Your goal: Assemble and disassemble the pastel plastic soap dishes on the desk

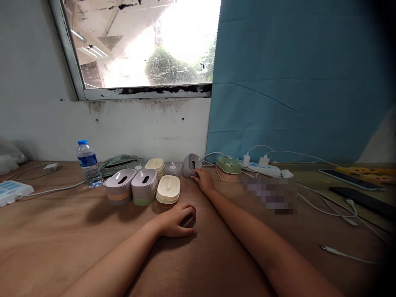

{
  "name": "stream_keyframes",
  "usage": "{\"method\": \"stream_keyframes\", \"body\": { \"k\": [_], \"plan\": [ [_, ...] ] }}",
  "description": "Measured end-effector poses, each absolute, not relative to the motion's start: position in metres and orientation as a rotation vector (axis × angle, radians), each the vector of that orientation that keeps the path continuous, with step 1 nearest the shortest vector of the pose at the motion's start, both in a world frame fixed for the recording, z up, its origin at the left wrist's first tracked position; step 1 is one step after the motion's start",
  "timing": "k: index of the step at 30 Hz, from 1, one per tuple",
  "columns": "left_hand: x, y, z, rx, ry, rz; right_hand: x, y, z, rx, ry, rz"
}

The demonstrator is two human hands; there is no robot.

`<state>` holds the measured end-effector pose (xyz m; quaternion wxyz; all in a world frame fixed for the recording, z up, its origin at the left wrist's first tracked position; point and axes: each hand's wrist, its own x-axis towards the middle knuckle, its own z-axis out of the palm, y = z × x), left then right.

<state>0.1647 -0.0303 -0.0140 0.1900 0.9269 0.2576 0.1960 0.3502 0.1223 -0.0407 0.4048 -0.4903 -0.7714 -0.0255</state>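
My left hand (176, 220) rests on the brown tabletop, its thumb and fingers apart with nothing in them. Farther forward, my right hand (203, 180) has its fingers on the near edge of a grey plastic piece with an oval slot (192, 164), which is tilted on its side. Left of it are two pale lilac lidded containers, one with an orange band (119, 185) and one with a green base (144, 186). Cream lids (168, 187) lie stacked beyond my left hand, and another cream stack (155, 164) sits behind them. Clear plastic pieces (173, 168) lie between the stacks and the grey piece.
A water bottle (88, 165) and a grey-green cloth pouch (120, 164) are at the left. A green-topped container (228, 165) stands right of my right hand. Power strips (262, 168), white cables (328, 206) and phones (349, 179) spread over the right side. A pixelated patch hides something.
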Motion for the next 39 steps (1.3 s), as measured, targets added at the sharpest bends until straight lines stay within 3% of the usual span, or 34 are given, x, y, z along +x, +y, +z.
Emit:
{"method": "stream_keyframes", "body": {
  "k": [5,8,12,15,29,39],
  "plan": [
    [0.163,-0.033,-0.014,2.574,0.725,0.563,0.356,0.12,-0.037,-1.173,-1.834,0.009],
    [0.172,-0.034,-0.018,2.451,0.768,0.755,0.361,0.112,-0.036,-1.134,-1.725,0.063],
    [0.208,-0.021,-0.034,1.856,1.001,1.225,0.37,0.086,-0.038,-1.062,-1.629,0.179],
    [0.244,-0.003,-0.042,1.328,1.078,1.382,0.378,0.058,-0.041,-1.009,-1.602,0.283],
    [0.262,0.022,-0.043,1.038,0.947,1.544,0.415,0.031,-0.031,-0.967,-1.327,0.51],
    [0.268,0.029,-0.05,0.976,0.938,1.428,0.472,-0.011,-0.039,-1.12,-1.562,0.338]
  ]
}}
